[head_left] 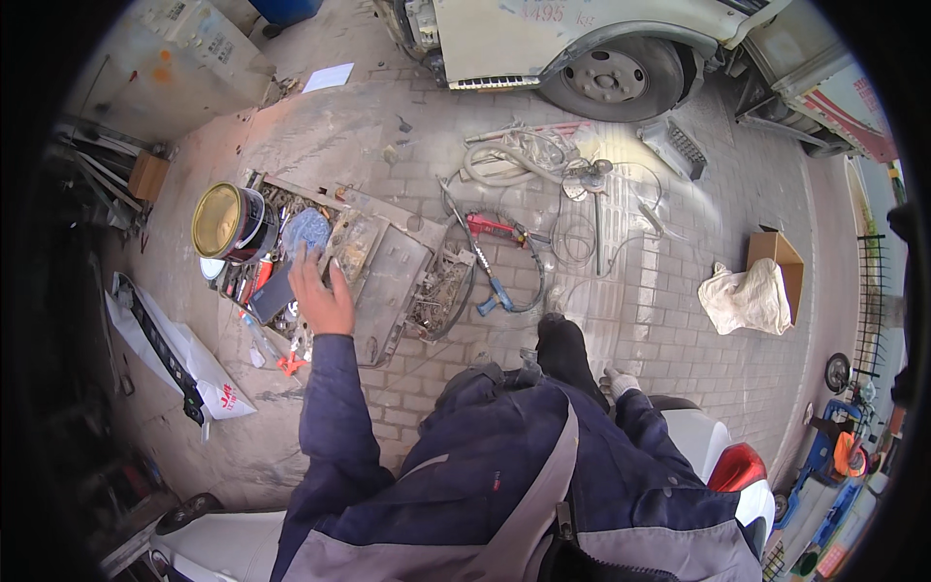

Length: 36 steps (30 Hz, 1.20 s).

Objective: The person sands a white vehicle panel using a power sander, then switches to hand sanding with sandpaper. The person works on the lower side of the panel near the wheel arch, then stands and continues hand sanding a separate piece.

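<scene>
My bare left hand (pixel 322 294) reaches over a tray of tools and small parts (pixel 383 272), its fingers apart and nothing visibly held. Just beyond its fingertips lies a round, bluish, see-through bundle (pixel 307 230). A flat dark-grey piece (pixel 273 295) sits beside the palm, with a red-orange tool (pixel 260 274) close to it. At the tray's left stands an open paint bucket (pixel 225 221), yellowish inside. My right hand (pixel 621 381), in a pale glove, is beside my knee with its fingers stretched out, holding nothing that shows.
On the paving lie a red tool (pixel 495 229), a blue-handled gun with a hose (pixel 497 297), and coiled hoses (pixel 504 163). A truck wheel (pixel 611 80) stands at the back. A cardboard box (pixel 776 262) with cloth is at right. A white bag (pixel 175 359) lies left.
</scene>
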Motion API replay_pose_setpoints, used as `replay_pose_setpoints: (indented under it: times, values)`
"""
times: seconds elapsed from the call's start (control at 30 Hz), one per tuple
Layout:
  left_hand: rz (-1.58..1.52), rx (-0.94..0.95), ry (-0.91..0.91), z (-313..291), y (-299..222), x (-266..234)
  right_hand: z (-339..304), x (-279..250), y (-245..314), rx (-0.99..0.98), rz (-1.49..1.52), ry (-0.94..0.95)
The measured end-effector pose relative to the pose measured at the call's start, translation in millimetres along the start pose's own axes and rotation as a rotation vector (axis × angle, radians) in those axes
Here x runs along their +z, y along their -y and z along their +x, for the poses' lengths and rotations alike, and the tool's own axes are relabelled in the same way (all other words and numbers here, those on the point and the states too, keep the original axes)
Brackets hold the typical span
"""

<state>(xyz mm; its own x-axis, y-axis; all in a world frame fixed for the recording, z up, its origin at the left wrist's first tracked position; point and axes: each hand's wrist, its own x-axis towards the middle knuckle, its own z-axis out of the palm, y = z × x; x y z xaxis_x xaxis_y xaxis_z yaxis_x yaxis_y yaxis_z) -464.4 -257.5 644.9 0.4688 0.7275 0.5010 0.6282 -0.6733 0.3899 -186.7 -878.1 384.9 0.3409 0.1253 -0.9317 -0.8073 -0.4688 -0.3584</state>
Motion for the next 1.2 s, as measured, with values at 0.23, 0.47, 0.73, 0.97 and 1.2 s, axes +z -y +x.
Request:
replay_pose_setpoints:
  times: [0.23, 0.47, 0.73, 0.97, 1.2]
  values:
    - [0.295, -0.317, -0.078, 60, 21, 103, 51, -76, 64, 0.174, -0.191, -0.126]
    - [0.414, -0.312, -0.097, 54, 21, 109, 144, -156, 230, 0.219, -0.207, -0.075]
    - [0.369, -0.418, -0.128, 55, 6, 103, 191, 20, 439, -0.041, -0.387, 0.019]
    - [0.328, -0.456, -0.141, 58, 2, 96, 182, 247, 520, -0.251, -0.818, 0.274]
    - [0.274, -0.567, -0.101, 60, -7, 88, 197, 397, 594, -0.417, -1.149, 0.359]
